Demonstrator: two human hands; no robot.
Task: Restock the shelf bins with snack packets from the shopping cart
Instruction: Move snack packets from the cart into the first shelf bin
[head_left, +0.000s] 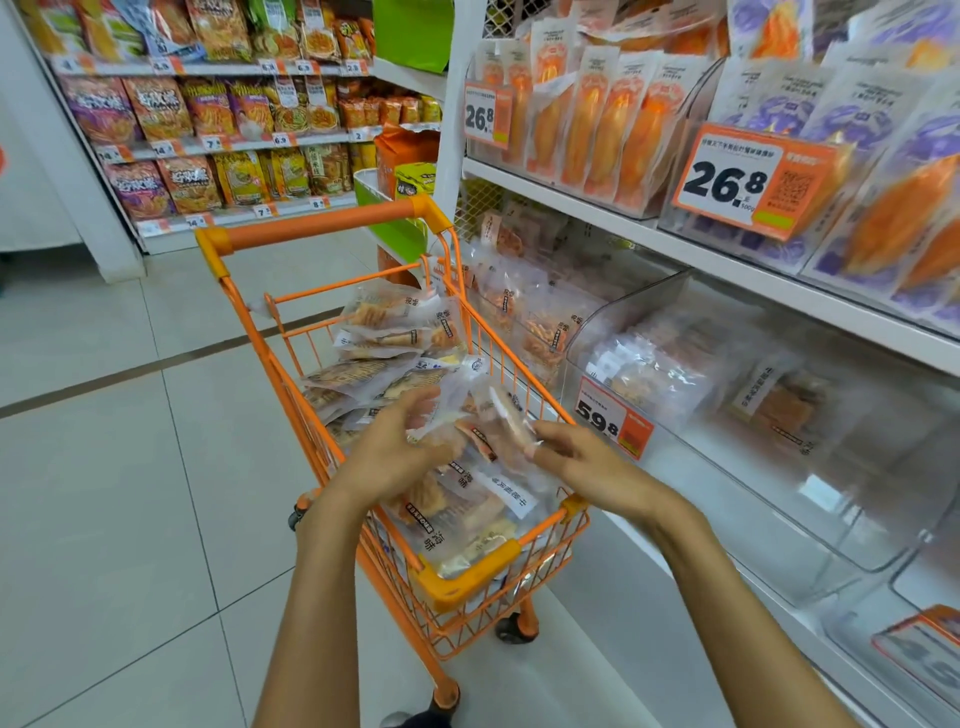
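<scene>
Pinching crinkly clear snack packets (488, 431), both hands (395, 457) hover over wire cart (467, 577)

The single head-worn wide-angle camera looked forward and down from close above the orange wire shopping cart (415, 415), with the white shelf of clear plastic bins (727, 415) near on its right.

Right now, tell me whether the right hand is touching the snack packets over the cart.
Touching. The head view shows the right hand with its fingertips against the clear snack packets held above the orange cart.
</scene>
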